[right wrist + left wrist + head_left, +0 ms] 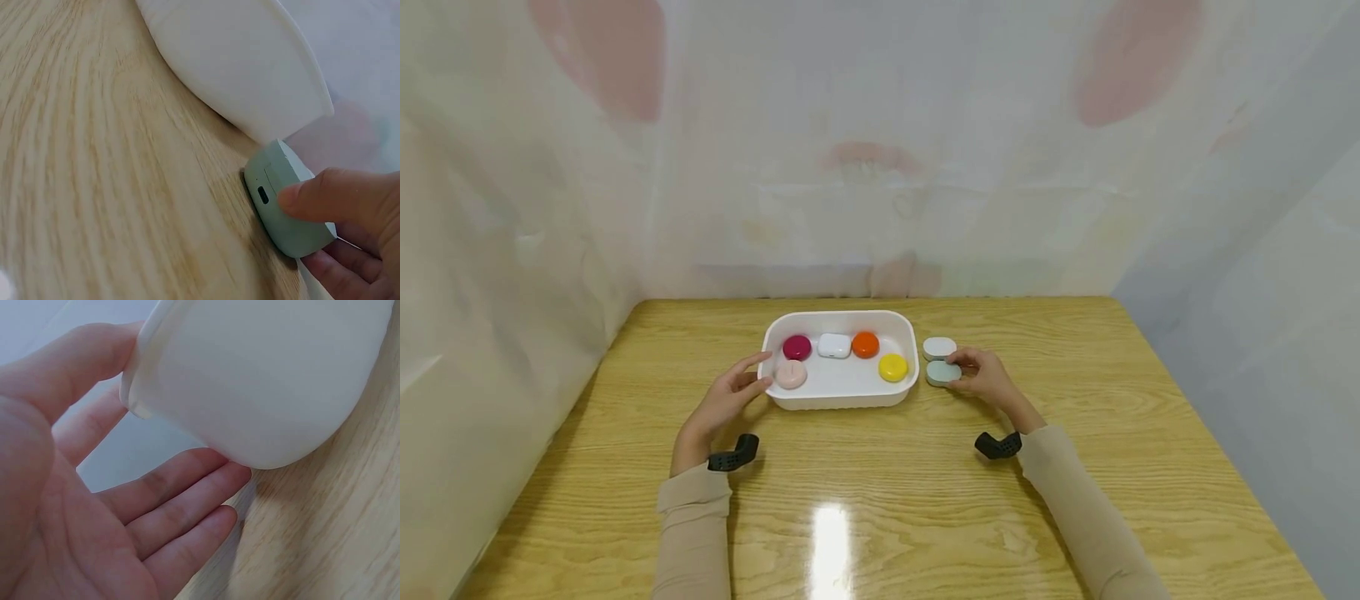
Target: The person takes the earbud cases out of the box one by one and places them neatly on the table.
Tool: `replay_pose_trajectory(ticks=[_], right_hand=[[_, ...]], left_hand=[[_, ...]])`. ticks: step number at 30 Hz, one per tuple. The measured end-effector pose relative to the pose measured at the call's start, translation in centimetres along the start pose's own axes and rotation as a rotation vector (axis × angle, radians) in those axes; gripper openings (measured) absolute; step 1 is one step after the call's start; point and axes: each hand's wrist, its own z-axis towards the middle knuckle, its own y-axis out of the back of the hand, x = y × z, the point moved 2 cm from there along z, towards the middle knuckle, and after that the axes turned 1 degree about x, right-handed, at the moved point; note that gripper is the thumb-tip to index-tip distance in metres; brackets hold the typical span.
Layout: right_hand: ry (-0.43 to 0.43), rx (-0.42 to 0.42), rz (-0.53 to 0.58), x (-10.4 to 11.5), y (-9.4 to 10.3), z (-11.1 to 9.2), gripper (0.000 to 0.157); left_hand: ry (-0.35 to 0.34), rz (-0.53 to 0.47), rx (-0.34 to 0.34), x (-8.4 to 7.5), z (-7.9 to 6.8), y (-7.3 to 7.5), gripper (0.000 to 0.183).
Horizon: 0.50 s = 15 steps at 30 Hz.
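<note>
A white tray (842, 396) stands on the table in the head view. My left hand (726, 402) is at its left end, thumb and forefinger touching the rim. In the left wrist view the other fingers (187, 503) stretch toward the tray's lower wall. Right of the tray, my right hand (988, 379) pinches a pale green earbud case (284, 215) between thumb and fingers. A charging port shows on its side, low over the table. Just behind it lies a white oval case (938, 347).
Inside the tray are a crimson round case (797, 347), a white rounded case (834, 346), an orange round one (866, 344), a yellow one (892, 367) and a pale pink one (791, 374). A patterned curtain (880, 225) hangs behind the wooden table (910, 500).
</note>
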Motion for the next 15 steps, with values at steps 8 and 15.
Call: replay_pose_trajectory(ticks=[8, 15], right_hand=[[-0.059, -0.016, 0.03, -0.23, 0.37, 0.1, 0.04], [-0.099, -0.022, 0.037, -0.27, 0.46, 0.24, 0.04]], left_hand=[[0.0, -0.009, 0.003, 0.04, 0.09, 0.02, 0.057], [-0.009, -0.02, 0.009, 0.07, 0.03, 0.04, 0.057]])
